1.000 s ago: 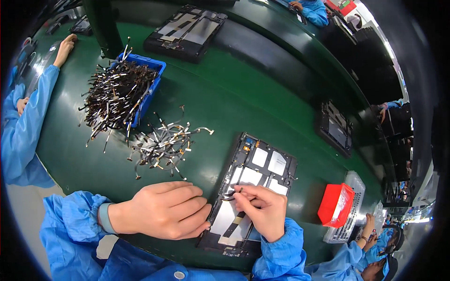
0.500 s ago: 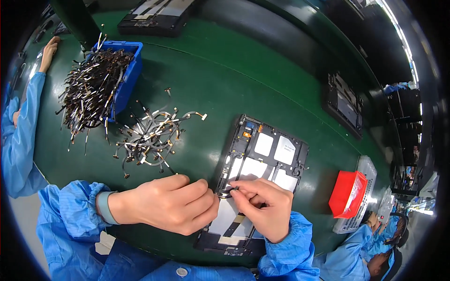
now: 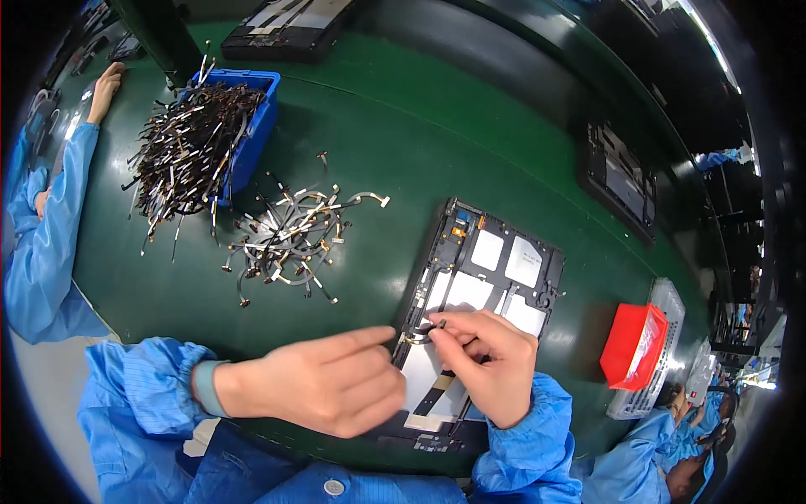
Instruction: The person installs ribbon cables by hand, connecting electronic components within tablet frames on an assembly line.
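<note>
An opened flat device (image 3: 522, 260) with a black frame and silver panels lies tilted on the bench before me. My right hand (image 3: 491, 361) is over its lower half, thumb and index finger pinching a short black cable (image 3: 420, 333). The cable curves to the device's left edge; whether its end is seated there I cannot tell. My left hand (image 3: 332, 382) is beside that edge, index finger stretched toward the cable's end and the other fingers loosely bent. Nothing shows in it; its thumb is hidden. A loose pile of similar cables (image 3: 294, 235) lies beyond my left hand.
A blue bin (image 3: 267, 113) heaped with cables stands at the far left. Similar devices (image 3: 620, 181) lie at the right and at the back. On the right, a red bin (image 3: 634, 346) is beside a clear plastic tray (image 3: 667, 315). Co-workers' blue sleeves (image 3: 63, 210) show at both sides.
My left index finger has straightened out from a bent position near the cable's end. My right hand keeps its pinch. The whole scene has shifted slightly to the right in view.
</note>
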Available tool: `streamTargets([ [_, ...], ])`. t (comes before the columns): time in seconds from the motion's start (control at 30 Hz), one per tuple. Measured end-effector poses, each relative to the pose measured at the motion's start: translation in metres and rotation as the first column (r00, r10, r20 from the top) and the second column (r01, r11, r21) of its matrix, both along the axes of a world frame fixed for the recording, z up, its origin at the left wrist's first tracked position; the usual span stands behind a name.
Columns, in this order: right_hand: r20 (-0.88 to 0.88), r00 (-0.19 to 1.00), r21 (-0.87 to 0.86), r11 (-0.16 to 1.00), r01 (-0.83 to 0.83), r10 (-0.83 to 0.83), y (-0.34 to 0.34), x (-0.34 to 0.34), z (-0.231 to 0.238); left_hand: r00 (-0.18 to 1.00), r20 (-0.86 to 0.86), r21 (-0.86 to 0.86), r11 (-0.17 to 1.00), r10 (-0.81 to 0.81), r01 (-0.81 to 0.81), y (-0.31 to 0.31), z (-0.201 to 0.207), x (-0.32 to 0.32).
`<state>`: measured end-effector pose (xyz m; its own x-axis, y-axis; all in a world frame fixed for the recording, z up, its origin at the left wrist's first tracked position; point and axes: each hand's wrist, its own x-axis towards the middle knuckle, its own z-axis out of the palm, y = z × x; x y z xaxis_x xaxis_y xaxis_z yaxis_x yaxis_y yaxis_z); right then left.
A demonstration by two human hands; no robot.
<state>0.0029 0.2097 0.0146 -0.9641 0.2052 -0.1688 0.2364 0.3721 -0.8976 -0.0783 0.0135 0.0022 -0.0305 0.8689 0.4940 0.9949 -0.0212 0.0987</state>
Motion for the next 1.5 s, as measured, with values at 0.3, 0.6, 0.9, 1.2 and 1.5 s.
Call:
streamTargets([
  [0.3, -0.039, 0.999, 0.054, 0.998, -0.022, 0.024, 0.005, 0.001, -0.002, 0.995, -0.005, -0.018, 0.995, 0.095, -0.096, 0.023, -0.012, 0.027],
  [0.6, -0.083, 0.996, 0.058, 0.998, -0.017, 0.022, 0.017, -0.010, -0.006, 0.982, 0.025, 0.000, 0.982, 0.190, -0.190, 0.025, -0.013, 0.019],
  [0.9, -0.121, 0.992, 0.145, 0.989, -0.026, 0.044, 0.014, -0.011, -0.007, 0.986, 0.021, -0.028, 0.986, 0.167, -0.167, 0.023, -0.013, 0.016],
  [1.2, -0.165, 0.980, 0.116, 0.984, 0.132, -0.112, 0.017, -0.020, -0.015, 0.983, -0.020, -0.029, 0.983, 0.182, -0.182, 0.026, -0.014, 0.020],
  [1.5, -0.220, 0.971, 0.167, 0.977, 0.131, -0.092, 0.016, -0.020, -0.017, 0.979, -0.030, -0.018, 0.980, 0.199, -0.200, 0.028, -0.014, 0.021],
])
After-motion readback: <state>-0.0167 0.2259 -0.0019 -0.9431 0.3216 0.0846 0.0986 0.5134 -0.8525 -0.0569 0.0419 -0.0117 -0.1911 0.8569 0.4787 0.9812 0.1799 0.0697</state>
